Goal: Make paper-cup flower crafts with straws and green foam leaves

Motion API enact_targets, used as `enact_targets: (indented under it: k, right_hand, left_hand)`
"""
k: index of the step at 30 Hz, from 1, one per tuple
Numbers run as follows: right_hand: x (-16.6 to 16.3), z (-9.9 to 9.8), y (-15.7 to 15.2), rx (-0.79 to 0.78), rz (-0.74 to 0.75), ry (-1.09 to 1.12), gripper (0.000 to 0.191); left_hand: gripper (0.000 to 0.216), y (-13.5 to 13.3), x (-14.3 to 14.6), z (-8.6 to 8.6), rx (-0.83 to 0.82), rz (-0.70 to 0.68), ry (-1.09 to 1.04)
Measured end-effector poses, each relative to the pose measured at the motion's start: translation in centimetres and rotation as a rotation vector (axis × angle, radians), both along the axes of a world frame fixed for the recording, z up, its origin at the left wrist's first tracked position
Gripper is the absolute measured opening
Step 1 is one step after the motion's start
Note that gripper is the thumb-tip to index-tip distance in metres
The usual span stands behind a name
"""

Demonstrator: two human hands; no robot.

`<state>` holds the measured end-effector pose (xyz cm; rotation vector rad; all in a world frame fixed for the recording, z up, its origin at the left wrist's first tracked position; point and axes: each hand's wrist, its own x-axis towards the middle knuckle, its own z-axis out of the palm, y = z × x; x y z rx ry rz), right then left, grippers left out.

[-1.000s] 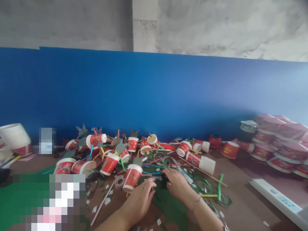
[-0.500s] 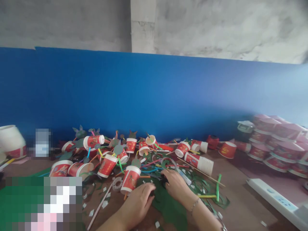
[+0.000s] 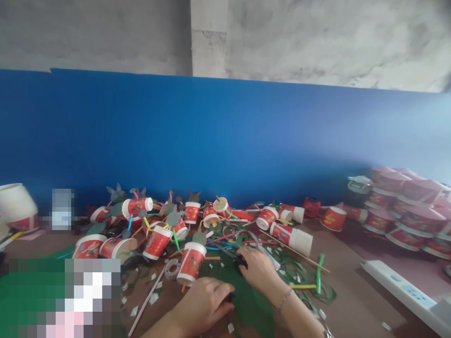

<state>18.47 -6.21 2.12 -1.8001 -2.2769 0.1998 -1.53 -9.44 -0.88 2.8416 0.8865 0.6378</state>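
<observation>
At the table's far left corner sits a white tub (image 3: 16,206). Rightwards, a heap of red paper cups (image 3: 157,241) stuck with coloured straws spreads along the far edge, with a tape roll (image 3: 171,268) lying just in front of it. Toward the near edge the left hand (image 3: 206,304) lies palm down on the green sheet (image 3: 246,303), fingers bent; whether they pinch it or merely press I cannot tell. That sheet lies flat between the two hands, its long axis running from the cup heap to the near edge, the near end pointing at the person. At its far end the right hand (image 3: 259,270) has its fingers closed round a small black tool (image 3: 241,264), scissors I would guess, mostly hidden. To my mind the left hand does best pinning the sheet flat close to the tool yet clear of its tip. Further right lie a stack of cups (image 3: 292,238) on its side, a green straw (image 3: 319,274), a white power strip (image 3: 401,285) and stacked red bowls (image 3: 416,216).
</observation>
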Motion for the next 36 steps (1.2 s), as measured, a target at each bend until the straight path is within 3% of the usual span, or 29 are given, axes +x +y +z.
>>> enact_targets:
  k: [5, 10, 13, 21, 25, 31, 33, 36]
  right_hand:
    - [0.0, -0.2, 0.0, 0.026, 0.04, 0.037, 0.026]
    - [0.1, -0.5, 0.0, 0.013, 0.062, 0.045, 0.027]
    - [0.1, -0.5, -0.1, 0.01, 0.08, 0.055, 0.026]
    - [0.0, -0.1, 0.0, 0.135, -0.003, 0.053, 0.023]
    - [1.2, 0.2, 0.6, 0.235, -0.145, 0.047, 0.025]
    - [4.6, 0.8, 1.5, 0.274, -0.399, -0.027, 0.018]
    - [5.1, 0.6, 1.6, 0.245, -0.424, -0.043, 0.016]
    - [4.8, 0.3, 1.7, 0.241, -0.349, -0.023, 0.017]
  left_hand:
    - [0.02, 0.0, 0.0, 0.2, -0.011, 0.055, -0.034]
    - [0.034, 0.2, 0.0, 0.2, -0.031, 0.224, -0.052]
    - [0.026, 0.4, 0.0, 0.2, 0.005, 0.299, -0.087]
    - [0.02, 0.4, -0.2, 0.3, 0.125, 0.284, -0.216]
    - [0.024, 0.1, 0.0, -0.1, -0.013, 0.249, -0.311]
    - [0.022, -0.4, 0.7, 0.5, -0.457, 0.22, -0.372]
    - [0.026, -0.6, 0.7, 0.6, -0.52, 0.181, -0.337]
    - [0.028, -0.6, 0.5, 0.6, -0.499, 0.126, -0.27]
